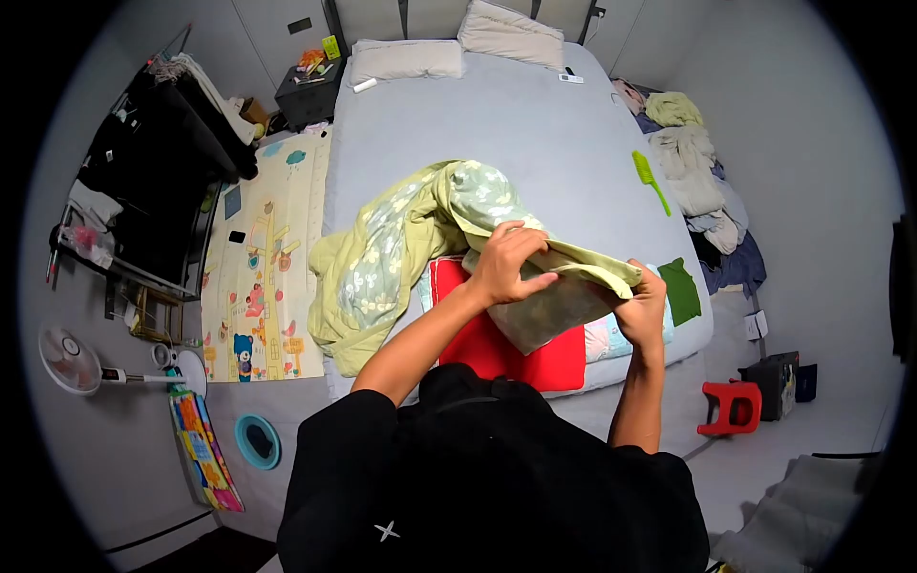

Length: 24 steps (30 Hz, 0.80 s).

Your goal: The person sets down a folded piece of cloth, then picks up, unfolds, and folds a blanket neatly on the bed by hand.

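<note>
A yellow-green cover with a pale floral pattern [382, 253] lies bunched on the near left part of the bed, and one edge of it stretches right between my hands. My right hand [643, 304] grips the corner of that edge. My left hand [511, 265] is at the edge's left part, thumb pointing right, fingers curled over the fabric. Below the edge hangs a greyish-green part of the cloth [544, 315]. Under it lies a folded red cloth [559, 365], with a light patterned cloth [604, 341] beside it on the right.
Pillows [406, 59] lie at the bed's head. A green brush [651, 181] and dark green cloth [679, 291] are on the right side. Clothes [688, 167] are piled beyond. On the floor stand a red stool [731, 408], a fan [72, 361] and a blue basin [258, 441].
</note>
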### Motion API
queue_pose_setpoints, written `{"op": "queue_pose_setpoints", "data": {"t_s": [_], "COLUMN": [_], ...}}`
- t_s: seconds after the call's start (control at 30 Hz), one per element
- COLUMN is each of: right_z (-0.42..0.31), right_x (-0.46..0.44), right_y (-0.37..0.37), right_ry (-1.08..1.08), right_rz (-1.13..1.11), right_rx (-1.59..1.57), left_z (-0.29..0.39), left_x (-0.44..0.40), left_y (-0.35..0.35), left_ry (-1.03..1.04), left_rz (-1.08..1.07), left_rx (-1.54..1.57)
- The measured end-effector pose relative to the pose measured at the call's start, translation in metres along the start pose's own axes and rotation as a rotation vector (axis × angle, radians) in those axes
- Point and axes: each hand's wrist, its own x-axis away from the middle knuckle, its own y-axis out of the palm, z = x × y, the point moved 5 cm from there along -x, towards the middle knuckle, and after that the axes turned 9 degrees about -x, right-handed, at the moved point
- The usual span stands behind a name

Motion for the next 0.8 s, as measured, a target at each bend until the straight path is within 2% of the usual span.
{"op": "queue_pose_setpoints", "data": {"t_s": [0.13,0.33,0.43,0.53,0.8], "right_z": [0.000,0.006,0.006,0.006,0.012], "right_x": [0.001,0.002,0.002,0.000,0.001], "right_y": [0.004,0.009,0.016,0.020,0.026], "right_ry": [0.009,0.046,0.055,0.055,0.093], "right_rz": [0.026,0.023,0.008,-0.005,-0.075], "right_rx": [-0.015,-0.001,-0.015,-0.012,-0.067], "left_z": [0.010,0.000,-0.008,-0.015,-0.071], "left_x": [-0.007,0.000,0.005,0.013,0.041], "left_y": [0.006,0.017,0.019,0.023,0.040], "left_ry": [0.055,0.056,0.075,0.115,-0.021], "left_rz": [-0.006,-0.034,-0.148,-0.157,-0.263], "left_rx": [0.058,-0.015,-0.060,-0.124,-0.214]}}
